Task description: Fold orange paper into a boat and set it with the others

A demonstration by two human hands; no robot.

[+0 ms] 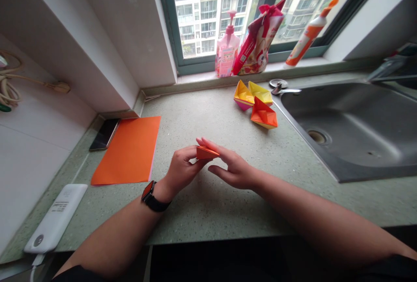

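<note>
A small folded orange paper piece [206, 152] is held above the speckled green counter [202, 204]. My left hand [181, 170], with a black watch at the wrist, pinches its left side. From the right, my right hand [230, 167] grips it with the fingers pressed along the top edge. Both hands are closed on the paper. A flat stack of orange sheets [130, 151] lies to the left of my hands. Three folded paper boats [256, 104], orange and yellow, sit at the back beside the sink.
A steel sink [355, 130] fills the right side. A black phone [104, 134] and a white power bank [55, 219] lie along the left wall. On the windowsill stand a pink pump bottle [226, 51], a red pouch [257, 41] and an orange bottle [308, 36].
</note>
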